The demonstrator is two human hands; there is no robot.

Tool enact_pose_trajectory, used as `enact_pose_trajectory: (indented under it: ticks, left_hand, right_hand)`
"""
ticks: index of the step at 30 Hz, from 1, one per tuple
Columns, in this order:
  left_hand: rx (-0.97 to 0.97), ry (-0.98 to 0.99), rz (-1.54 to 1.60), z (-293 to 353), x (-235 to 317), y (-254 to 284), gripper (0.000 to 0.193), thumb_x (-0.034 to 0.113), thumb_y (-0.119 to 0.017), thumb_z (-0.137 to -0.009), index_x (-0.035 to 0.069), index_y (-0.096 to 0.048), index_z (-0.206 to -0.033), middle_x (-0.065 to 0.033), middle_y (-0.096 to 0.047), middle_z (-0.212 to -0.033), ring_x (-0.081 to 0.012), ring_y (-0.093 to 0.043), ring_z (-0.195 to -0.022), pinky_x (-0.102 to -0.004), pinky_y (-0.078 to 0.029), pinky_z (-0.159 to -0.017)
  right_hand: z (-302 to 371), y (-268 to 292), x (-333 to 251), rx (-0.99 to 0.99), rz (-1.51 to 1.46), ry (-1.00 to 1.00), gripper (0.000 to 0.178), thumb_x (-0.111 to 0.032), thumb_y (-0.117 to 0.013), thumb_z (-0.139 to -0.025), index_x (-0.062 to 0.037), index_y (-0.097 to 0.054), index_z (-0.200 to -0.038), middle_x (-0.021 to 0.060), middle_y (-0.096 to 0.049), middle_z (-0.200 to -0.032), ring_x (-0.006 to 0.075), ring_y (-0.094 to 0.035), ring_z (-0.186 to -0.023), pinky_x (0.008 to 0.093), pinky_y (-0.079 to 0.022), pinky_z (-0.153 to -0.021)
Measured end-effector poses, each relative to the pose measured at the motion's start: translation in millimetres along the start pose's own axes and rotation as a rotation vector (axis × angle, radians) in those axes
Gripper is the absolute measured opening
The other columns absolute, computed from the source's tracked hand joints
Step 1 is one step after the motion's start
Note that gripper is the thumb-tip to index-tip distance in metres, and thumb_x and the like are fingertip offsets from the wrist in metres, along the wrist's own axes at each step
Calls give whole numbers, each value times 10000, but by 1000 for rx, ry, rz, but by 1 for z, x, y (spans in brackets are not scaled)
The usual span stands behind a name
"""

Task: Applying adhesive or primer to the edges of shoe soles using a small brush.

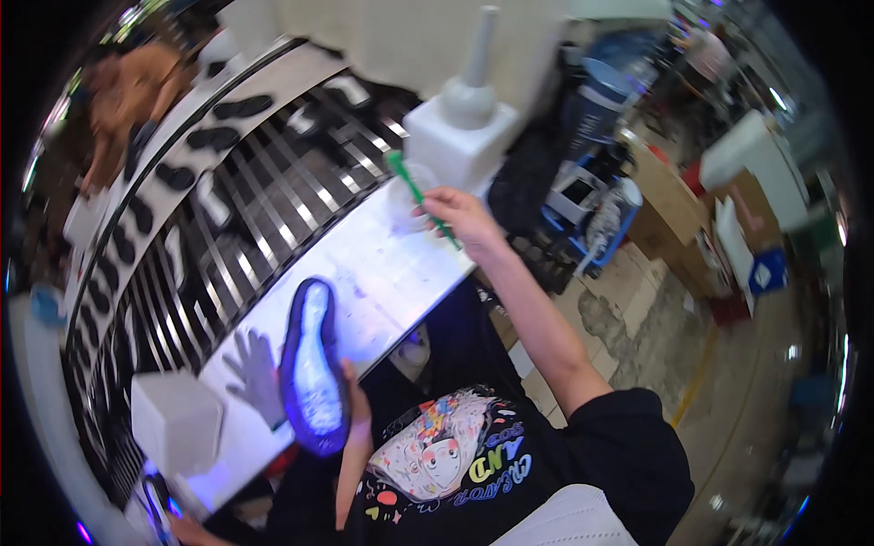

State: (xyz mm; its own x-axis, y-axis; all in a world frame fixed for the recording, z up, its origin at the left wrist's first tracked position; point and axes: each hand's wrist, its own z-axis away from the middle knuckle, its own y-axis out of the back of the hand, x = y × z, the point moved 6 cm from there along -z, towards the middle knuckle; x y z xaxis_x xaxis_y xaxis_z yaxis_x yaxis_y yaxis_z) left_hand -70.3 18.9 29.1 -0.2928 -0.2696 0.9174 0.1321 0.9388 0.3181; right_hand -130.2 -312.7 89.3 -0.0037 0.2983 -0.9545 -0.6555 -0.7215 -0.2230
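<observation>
My left hand (360,400) grips the right side of a dark-rimmed shoe sole (317,364) whose inner face is lit pale blue-white. It is tilted upright at the near edge of the white bench (378,287). Most of the left fingers are hidden behind it. My right hand (460,220) is closed round a slim green brush (419,196), raised over the bench. A translucent cup (405,202) stands beside the brush, partly hidden and blurred. Left of the sole, a grey glove (253,375) lies flat with its fingers spread.
Beyond the bench runs a roller conveyor (273,200); dark soles (214,138) line the far belt. A white bottle (469,100) stands on a white block (455,136). A white box (177,423) is at left. Another person's hand (187,530) shows lower left. Cardboard boxes (674,218) stand right.
</observation>
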Motion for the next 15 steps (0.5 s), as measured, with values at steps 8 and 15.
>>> enact_pose_trajectory:
  ticks: [8,15]
  left_hand:
    - [61,-317,-41,1,61,-5,662,272,-762,-730,3,-479,-1265,-198,-460,-1274,-344,-421,-1230,-591,-151,-1080]
    - [79,-381,-75,6,54,-2,669,226,-803,-685,-9,-494,-1229,-200,-395,-1342,-326,-414,-1260,-586,-16,-1105]
  right_hand:
    - [82,-91,-26,-183,294,232,143,-7,-631,-828,17,-665,-965,55,-668,-859,57,-494,-621,190,-372,-534]
    - [128,-117,-9,-393,435,425,130,60,-686,-752,36,-672,-879,76,-631,-809,111,-567,-695,215,-434,-626]
